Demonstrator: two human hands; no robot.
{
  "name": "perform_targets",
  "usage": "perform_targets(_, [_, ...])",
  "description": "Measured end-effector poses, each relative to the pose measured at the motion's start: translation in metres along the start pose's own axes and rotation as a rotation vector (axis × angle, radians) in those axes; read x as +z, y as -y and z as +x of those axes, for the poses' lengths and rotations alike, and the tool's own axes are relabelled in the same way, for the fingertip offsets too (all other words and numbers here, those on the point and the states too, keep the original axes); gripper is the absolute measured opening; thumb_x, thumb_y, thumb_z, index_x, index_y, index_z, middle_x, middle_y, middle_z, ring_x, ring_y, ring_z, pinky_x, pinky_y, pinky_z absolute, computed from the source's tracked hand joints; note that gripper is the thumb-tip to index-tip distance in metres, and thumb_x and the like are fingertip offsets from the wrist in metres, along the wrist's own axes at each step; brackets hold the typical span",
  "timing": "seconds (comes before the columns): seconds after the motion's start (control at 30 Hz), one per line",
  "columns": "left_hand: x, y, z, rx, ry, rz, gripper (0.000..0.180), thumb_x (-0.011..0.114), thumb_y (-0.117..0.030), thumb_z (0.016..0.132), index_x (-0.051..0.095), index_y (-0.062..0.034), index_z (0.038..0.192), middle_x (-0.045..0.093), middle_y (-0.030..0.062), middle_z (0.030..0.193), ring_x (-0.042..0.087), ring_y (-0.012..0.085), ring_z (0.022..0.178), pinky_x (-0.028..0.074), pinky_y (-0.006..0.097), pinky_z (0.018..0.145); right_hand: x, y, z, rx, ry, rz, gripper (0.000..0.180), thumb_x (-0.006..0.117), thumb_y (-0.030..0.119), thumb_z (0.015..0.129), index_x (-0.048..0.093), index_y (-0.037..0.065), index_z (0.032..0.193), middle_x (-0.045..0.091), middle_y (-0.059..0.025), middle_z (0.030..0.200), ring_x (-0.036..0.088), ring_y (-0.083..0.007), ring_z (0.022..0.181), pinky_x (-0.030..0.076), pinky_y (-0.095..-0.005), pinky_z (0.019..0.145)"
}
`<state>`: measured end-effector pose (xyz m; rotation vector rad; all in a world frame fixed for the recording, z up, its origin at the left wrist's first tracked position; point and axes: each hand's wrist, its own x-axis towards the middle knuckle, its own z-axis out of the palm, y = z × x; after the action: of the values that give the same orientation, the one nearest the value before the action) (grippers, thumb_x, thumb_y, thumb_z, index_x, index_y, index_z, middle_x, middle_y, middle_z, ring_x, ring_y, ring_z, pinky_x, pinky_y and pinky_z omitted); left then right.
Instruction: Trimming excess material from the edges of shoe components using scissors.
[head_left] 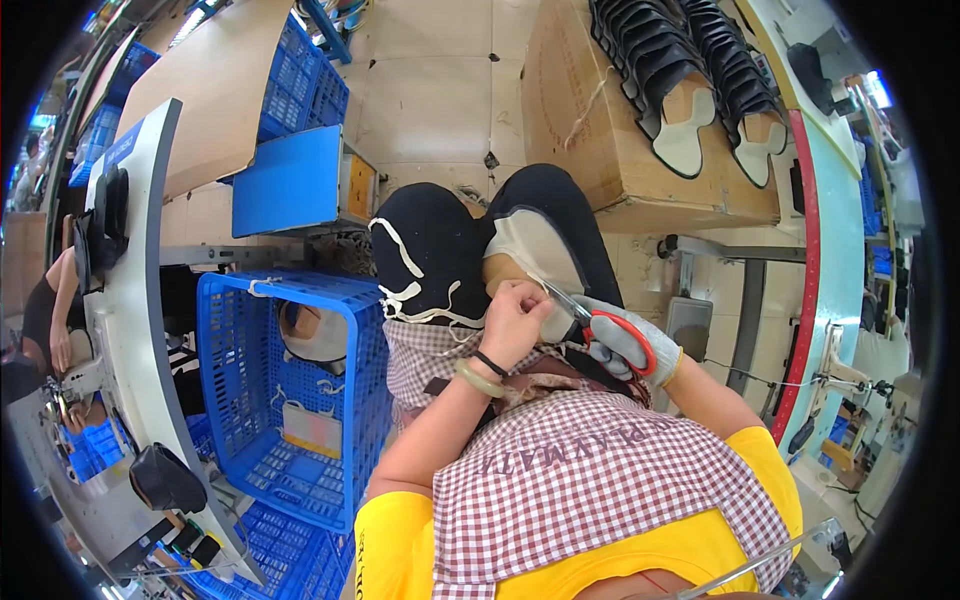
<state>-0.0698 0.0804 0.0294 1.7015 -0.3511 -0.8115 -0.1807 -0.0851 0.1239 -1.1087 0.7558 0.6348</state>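
Note:
Across my right thigh lies a shoe upper (540, 246) with a cream lining and a tan part. My bare left hand (517, 318) pinches at its near edge, fingers closed; the exact spot in the fingertips is hidden. In a grey-white glove, my right hand (622, 345) grips red-handled scissors (640, 335). Their metal blades point up and left, close beside the left fingertips and against the upper. Whether the blades are parted I cannot make out. Thin white trimmed strips (400, 245) cling to the dark cloth over my left knee.
A blue plastic crate (350, 400) at my left holds another shoe piece (313, 330). Ahead right, rows of black shoe uppers (650, 60) sit on a cardboard carton (570, 110). Worktables flank both sides, the right one red-edged (803, 250). Another person's hand (62, 345) shows far left.

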Motion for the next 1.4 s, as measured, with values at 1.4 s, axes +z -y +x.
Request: perform_targets(1.4, [-0.016, -0.032, 0.035, 0.262, -0.192, 0.263, 0.03, 0.075, -0.014, 0.071, 0.057, -0.0006, 0.091, 0.059, 0.016, 0.094, 0.059, 0.0345, 0.089, 0.049, 0.038, 0.076, 0.01, -0.042, 0.023, -0.246, 0.093, 0.424, 0.041, 0.047, 0.047, 0.095, 0.049, 0.012, 0.117, 0.051, 0.0017, 0.07, 0.043, -0.0051, 0.051, 0.031, -0.0179, 0.042])
